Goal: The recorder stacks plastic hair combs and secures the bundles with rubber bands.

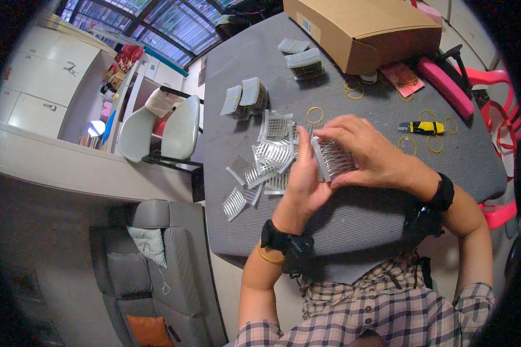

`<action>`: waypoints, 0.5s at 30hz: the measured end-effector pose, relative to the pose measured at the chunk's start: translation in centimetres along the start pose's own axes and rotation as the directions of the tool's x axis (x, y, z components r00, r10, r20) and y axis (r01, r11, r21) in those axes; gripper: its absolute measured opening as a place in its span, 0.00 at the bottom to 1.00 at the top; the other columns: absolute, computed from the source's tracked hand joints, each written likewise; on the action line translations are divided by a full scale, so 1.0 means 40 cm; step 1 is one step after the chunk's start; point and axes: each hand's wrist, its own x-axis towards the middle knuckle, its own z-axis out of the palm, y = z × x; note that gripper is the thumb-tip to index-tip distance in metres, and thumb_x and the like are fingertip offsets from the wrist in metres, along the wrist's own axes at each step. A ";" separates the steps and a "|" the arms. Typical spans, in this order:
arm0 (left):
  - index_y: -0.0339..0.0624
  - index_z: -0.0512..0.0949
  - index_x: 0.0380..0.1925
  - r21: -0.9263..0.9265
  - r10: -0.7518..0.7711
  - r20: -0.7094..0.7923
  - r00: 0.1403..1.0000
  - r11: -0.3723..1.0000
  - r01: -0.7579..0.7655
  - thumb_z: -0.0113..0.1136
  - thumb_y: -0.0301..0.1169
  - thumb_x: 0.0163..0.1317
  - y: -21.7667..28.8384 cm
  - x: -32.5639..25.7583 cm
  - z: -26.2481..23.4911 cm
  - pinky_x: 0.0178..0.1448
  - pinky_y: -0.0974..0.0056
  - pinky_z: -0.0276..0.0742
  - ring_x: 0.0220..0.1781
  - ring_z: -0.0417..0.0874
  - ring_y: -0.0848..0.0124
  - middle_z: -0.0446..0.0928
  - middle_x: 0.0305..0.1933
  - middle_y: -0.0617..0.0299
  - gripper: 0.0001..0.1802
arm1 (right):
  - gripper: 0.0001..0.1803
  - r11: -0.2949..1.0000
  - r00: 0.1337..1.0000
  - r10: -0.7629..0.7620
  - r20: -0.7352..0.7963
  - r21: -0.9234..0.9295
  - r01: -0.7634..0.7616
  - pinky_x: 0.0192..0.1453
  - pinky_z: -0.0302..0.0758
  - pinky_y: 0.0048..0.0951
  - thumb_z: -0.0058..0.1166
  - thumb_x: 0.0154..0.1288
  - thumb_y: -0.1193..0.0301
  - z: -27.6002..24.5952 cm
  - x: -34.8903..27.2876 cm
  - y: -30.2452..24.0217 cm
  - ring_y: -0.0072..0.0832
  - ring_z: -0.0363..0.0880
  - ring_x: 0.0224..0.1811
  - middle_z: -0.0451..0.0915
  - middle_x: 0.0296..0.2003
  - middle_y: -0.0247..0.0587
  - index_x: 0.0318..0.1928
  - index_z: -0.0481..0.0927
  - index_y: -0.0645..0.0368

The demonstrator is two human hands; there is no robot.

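Gripping a silvery toothed bundle (337,159) between thumb and bent fingers of the right hand (371,151), above the grey table (353,225). Holding the left hand (308,178) against or just beside the bundle's left edge, with fingers too hidden to tell whether closed. Working beside loose toothed pieces (274,155) heaped on the left, with a yellow rubber band (315,108) just beyond, banded stacks (252,95) farther off, and a yellow-and-black cutter (427,128) to the right.
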 end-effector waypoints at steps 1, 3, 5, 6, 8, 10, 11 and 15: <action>0.40 0.62 0.51 0.017 0.009 -0.034 0.999 1.000 -0.008 0.23 0.61 0.59 -0.003 0.002 -0.003 0.49 0.56 0.74 0.48 0.75 0.60 0.71 0.48 0.52 0.37 | 0.42 1.000 1.000 0.002 0.020 0.002 -0.002 0.57 0.59 0.40 0.64 0.37 0.55 -0.002 0.000 0.001 0.43 0.64 0.53 0.66 0.49 0.48 0.55 0.64 0.59; 0.40 0.62 0.50 0.017 -0.003 -0.037 0.999 1.000 0.004 0.23 0.62 0.59 -0.002 0.002 -0.001 0.47 0.57 0.76 0.46 0.76 0.60 0.72 0.46 0.52 0.37 | 0.42 1.000 0.999 0.004 0.039 0.003 -0.004 0.56 0.59 0.39 0.64 0.37 0.55 -0.004 -0.001 0.000 0.43 0.64 0.52 0.66 0.49 0.48 0.54 0.64 0.59; 0.41 0.63 0.50 0.018 -0.012 -0.045 0.999 1.000 0.013 0.23 0.62 0.59 0.001 -0.001 -0.013 0.44 0.57 0.77 0.43 0.77 0.61 0.72 0.43 0.53 0.37 | 0.41 0.998 0.999 0.003 0.033 0.062 -0.005 0.56 0.60 0.39 0.64 0.38 0.55 -0.004 0.001 -0.002 0.42 0.64 0.52 0.67 0.49 0.47 0.53 0.66 0.60; 0.41 0.64 0.49 -0.025 -0.020 0.064 0.998 0.999 0.021 0.23 0.62 0.59 0.005 0.000 -0.034 0.42 0.58 0.78 0.39 0.78 0.62 0.73 0.41 0.54 0.38 | 0.41 0.998 0.999 0.001 0.033 0.063 -0.003 0.56 0.60 0.39 0.64 0.38 0.55 -0.004 0.001 0.001 0.42 0.64 0.52 0.67 0.49 0.47 0.53 0.66 0.60; 0.41 0.64 0.48 -0.069 -0.024 0.172 0.985 0.997 0.036 0.24 0.63 0.58 0.009 0.000 -0.021 0.39 0.59 0.78 0.36 0.78 0.63 0.73 0.39 0.55 0.38 | 0.38 0.998 0.998 0.013 0.055 0.056 -0.016 0.56 0.59 0.39 0.64 0.39 0.56 -0.005 -0.002 0.014 0.41 0.64 0.52 0.67 0.48 0.46 0.52 0.68 0.59; 0.42 0.65 0.47 0.005 0.009 -0.066 0.998 1.000 -0.009 0.24 0.65 0.57 0.002 -0.002 0.013 0.37 0.62 0.79 0.33 0.78 0.65 0.73 0.36 0.56 0.39 | 0.37 0.998 0.998 0.016 0.061 0.068 -0.020 0.56 0.59 0.38 0.63 0.39 0.56 -0.009 0.000 0.012 0.41 0.64 0.53 0.68 0.48 0.46 0.51 0.68 0.58; 0.42 0.65 0.47 0.005 0.010 -0.066 0.998 1.000 -0.010 0.24 0.65 0.57 0.003 -0.004 0.011 0.37 0.62 0.79 0.33 0.78 0.65 0.73 0.36 0.56 0.39 | 0.36 0.997 0.998 0.018 0.067 0.079 -0.024 0.56 0.59 0.38 0.63 0.40 0.57 -0.013 0.001 0.010 0.41 0.64 0.53 0.68 0.49 0.46 0.51 0.69 0.58; 0.42 0.65 0.47 0.025 0.008 -0.094 0.996 1.000 -0.006 0.23 0.66 0.56 0.005 -0.008 0.031 0.39 0.63 0.78 0.36 0.78 0.66 0.73 0.37 0.57 0.40 | 0.34 0.996 0.994 0.024 0.106 0.079 -0.033 0.57 0.59 0.38 0.63 0.41 0.59 -0.024 0.005 -0.004 0.41 0.64 0.53 0.68 0.48 0.46 0.51 0.69 0.57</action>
